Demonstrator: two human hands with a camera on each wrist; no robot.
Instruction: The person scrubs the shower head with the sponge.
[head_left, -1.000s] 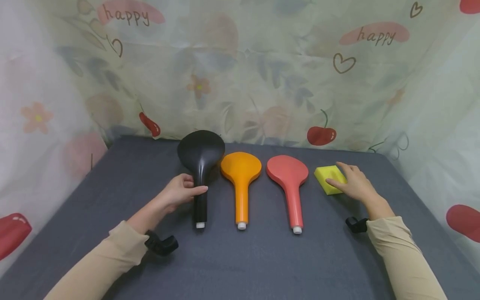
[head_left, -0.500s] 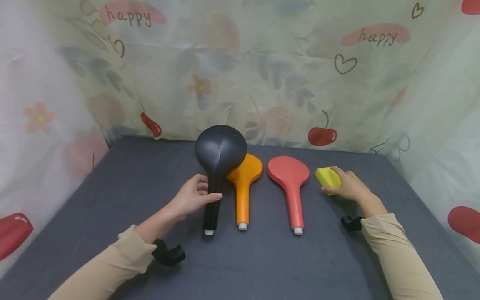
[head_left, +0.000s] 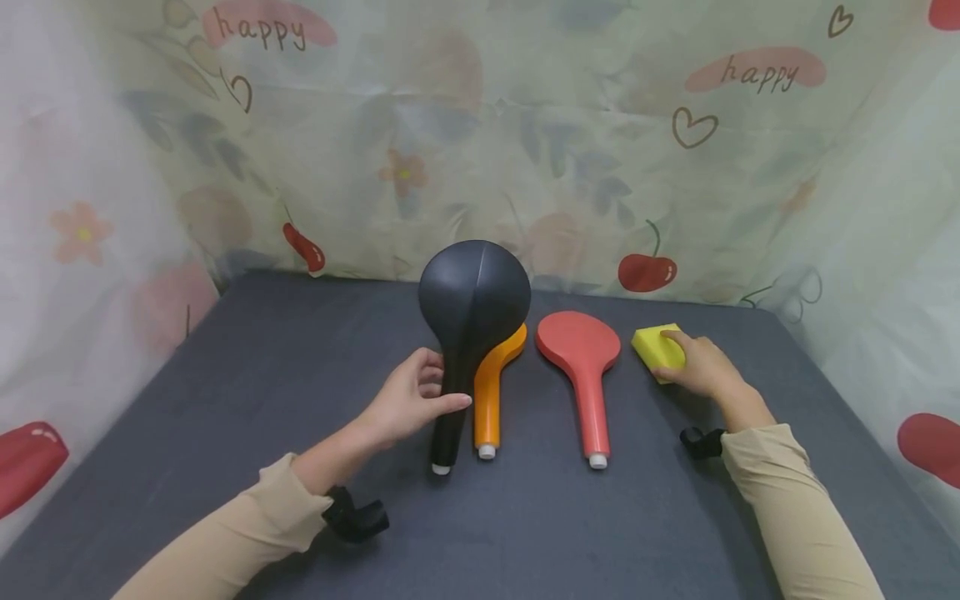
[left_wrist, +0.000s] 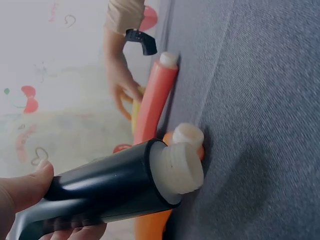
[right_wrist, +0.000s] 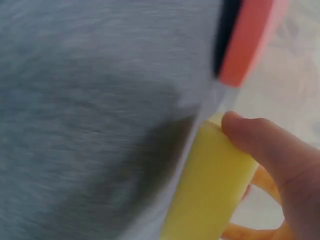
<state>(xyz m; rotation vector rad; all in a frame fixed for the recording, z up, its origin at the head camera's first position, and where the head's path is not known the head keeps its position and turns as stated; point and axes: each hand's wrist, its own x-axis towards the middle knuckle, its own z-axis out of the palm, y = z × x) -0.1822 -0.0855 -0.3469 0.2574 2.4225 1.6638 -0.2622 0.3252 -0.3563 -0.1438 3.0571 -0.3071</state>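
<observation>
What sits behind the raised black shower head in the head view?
Behind the black plastic shower head, held by the left hand, lies the orange plastic shower head; most of its round face is covered.

Three shower heads lie in a row, sponge at their right.

orange shower head part hidden, right wrist view blurred

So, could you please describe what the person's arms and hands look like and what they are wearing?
Both arms wear long beige sleeves, the left sleeve and the right sleeve, ending at the wrists. A small black mount sits at each wrist, the left mount and the right mount. The left hand and right hand are bare, with no gloves, rings or watch visible.
</observation>
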